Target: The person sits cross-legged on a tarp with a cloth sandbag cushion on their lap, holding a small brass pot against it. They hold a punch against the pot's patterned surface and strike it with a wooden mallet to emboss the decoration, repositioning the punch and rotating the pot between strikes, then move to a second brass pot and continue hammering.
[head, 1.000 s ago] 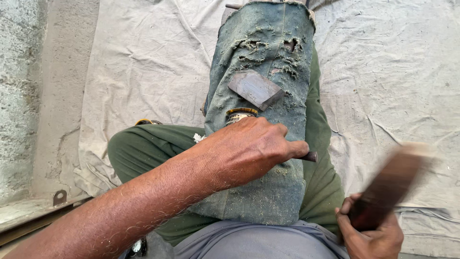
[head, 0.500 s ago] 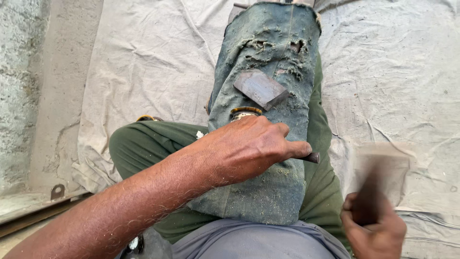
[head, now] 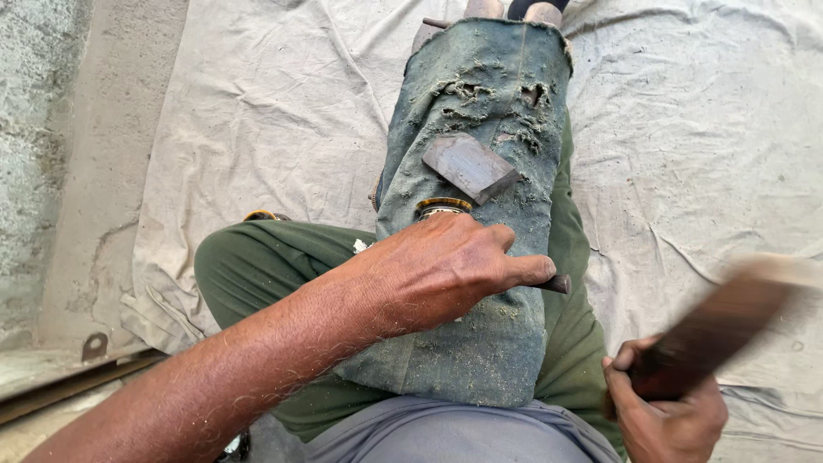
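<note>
My left hand (head: 446, 270) is closed around a thin dark metal tool (head: 557, 283) whose tip sticks out past my thumb. It rests on a worn, frayed denim cloth (head: 489, 111) laid over my leg. Just beyond the hand a small wooden block (head: 469, 165) lies on the denim, with a ringed brass-coloured piece (head: 443, 206) at my knuckles. My right hand (head: 664, 411) at the lower right grips the handle of a dark wooden mallet (head: 724, 321), which is blurred from motion and raised off to the right.
A wrinkled pale canvas sheet (head: 257, 111) covers the ground. A rough concrete strip (head: 51, 154) runs along the left, with a metal bracket (head: 93, 345) near its lower edge. My legs in green trousers (head: 257, 266) are folded under the denim.
The mallet has swung: out to the right, then upright near my right hand, now tilted out to the right again. My left hand and the block have stayed put.
</note>
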